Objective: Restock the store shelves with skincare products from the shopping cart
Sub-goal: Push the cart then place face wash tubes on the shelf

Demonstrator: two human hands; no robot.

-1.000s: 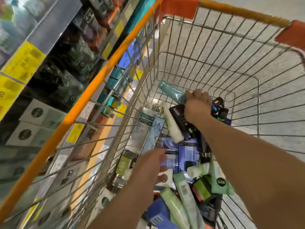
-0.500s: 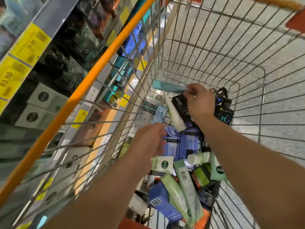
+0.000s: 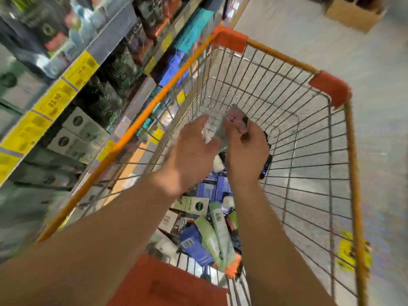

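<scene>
Both my hands meet above the wire shopping cart (image 3: 154,100). Between them is a teal tube (image 3: 217,132), blurred, with its white cap (image 3: 218,165) pointing down. My left hand (image 3: 192,151) grips the tube from the left. My right hand (image 3: 246,151) holds it from the right, and a small dark pack with pink marks (image 3: 236,117) sticks up past its fingers. Below my arms, green tubes (image 3: 213,237) and blue boxes (image 3: 194,244) lie piled in the cart. The store shelves (image 3: 106,40) run along the left.
Yellow price tags (image 3: 55,102) line the shelf edges, with dark and white boxes (image 3: 77,127) behind them. The cart's orange handle part (image 3: 167,283) is at the bottom. A cardboard box (image 3: 353,12) stands on the grey floor at the far right.
My right hand has lifted the teal tube up out of the cart. My left hand rose from the pile to meet it. The view tilted up along the aisle.
</scene>
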